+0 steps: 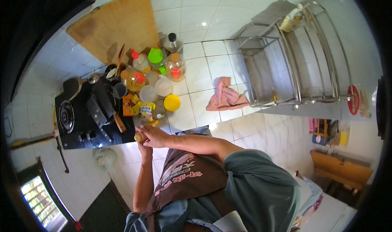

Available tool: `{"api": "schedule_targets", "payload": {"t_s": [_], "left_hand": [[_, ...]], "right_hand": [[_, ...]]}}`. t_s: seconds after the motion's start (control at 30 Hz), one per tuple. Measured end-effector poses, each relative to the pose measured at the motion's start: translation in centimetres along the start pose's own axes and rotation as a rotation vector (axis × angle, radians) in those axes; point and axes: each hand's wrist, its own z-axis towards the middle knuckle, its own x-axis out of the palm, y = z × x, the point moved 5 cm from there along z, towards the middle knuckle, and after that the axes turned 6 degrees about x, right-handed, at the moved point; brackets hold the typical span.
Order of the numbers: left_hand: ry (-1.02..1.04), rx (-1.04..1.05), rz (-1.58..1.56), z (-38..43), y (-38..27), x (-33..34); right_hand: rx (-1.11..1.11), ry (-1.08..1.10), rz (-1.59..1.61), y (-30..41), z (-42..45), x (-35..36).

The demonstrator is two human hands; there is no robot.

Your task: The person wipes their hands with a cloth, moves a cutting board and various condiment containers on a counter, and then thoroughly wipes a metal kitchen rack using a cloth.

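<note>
My left hand [145, 148] and my right hand [157, 137] meet at the front edge of the counter, both closed around a small bottle [139, 137] with an orange-brown end. The fingers hide most of its body. Just beyond my hands lie a yellow printed packet [146, 110] and an orange box [128, 105]. A round yellow lid [172, 102] rests on the tiles to their right. Two whitish plastic tubs [148, 93] stand behind the packet. To the left, two cleavers [96, 109] lie across the black gas hob [76, 121], one with a wooden handle.
Jars with orange lids [175, 68], a green-lidded jug [156, 56] and a red-capped bottle [140, 62] crowd the back. A wooden board [116, 23] leans on the wall. Rightward are a crumpled pink cloth [227, 97] and a metal rack [294, 63]. A plastic bag [105, 159] hangs at left.
</note>
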Motion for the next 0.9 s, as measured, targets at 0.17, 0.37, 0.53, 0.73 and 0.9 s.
{"api": "schedule_targets", "payload": {"t_s": [0.17,0.37,0.53,0.73,0.9], "left_hand": [[-0.035,-0.149,0.424,-1.0,-2.0,2.0],[-0.233,-0.572,0.16,-3.1,0.9,1.0],[0.108,-0.735,0.407,-5.4,-0.3,10.4],[0.702,-0.43,0.678,-0.7,0.1,30.0],[0.862,0.084,0.654,4.0,-3.1,55.4]], "right_hand": [[0.142,0.05,0.046,-1.0,-4.0,-4.0],[0.354,-0.299,0.049,-10.1,-16.4,-12.3],[0.775,-0.731,0.222,-17.8,-29.3,-19.6],[0.781,-1.198,0.718,-19.9,-35.9,-24.9],[0.768,-1.272,0.766,-19.4,-37.9,-28.2]]}}
